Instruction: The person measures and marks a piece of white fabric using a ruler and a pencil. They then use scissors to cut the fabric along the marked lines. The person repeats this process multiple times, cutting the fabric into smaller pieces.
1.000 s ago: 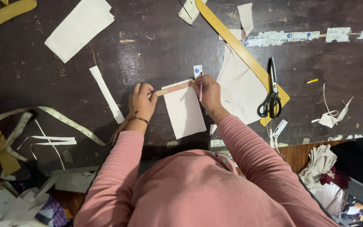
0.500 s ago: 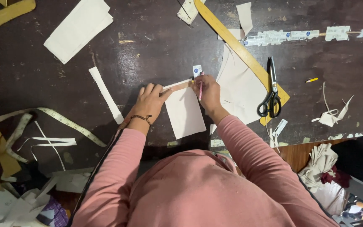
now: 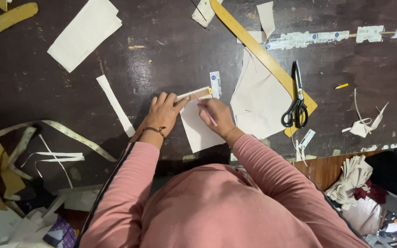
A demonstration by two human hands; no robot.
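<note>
— How were the hands placed?

— The left hand (image 3: 162,111) was laid flat, fingers spread, on the upper left corner of a small white fabric piece (image 3: 199,129) that was spread on the dark counter (image 3: 171,55). A tan strip (image 3: 196,93) was pressed along the top edge of that piece under the fingertips. Nothing was gripped by it.

— And the right hand?

— The right hand (image 3: 218,115) was closed around a thin pink marking pencil (image 3: 207,115), whose tip was set on the fabric just below the strip. The two hands were seen close together, not touching.

— What was found around them?

— A small white tag (image 3: 215,84) was seen just above the right hand. A larger white fabric panel (image 3: 259,97) was laid to the right, partly under a long wooden ruler (image 3: 253,46). Black-handled scissors (image 3: 296,102) were rested on the ruler's lower end. A narrow white strip (image 3: 115,104) was left to the left of the left hand, and a tape measure (image 3: 76,137) was curled further left. A folded white stack (image 3: 86,32) was placed at the upper left, well apart from the hands.
</note>
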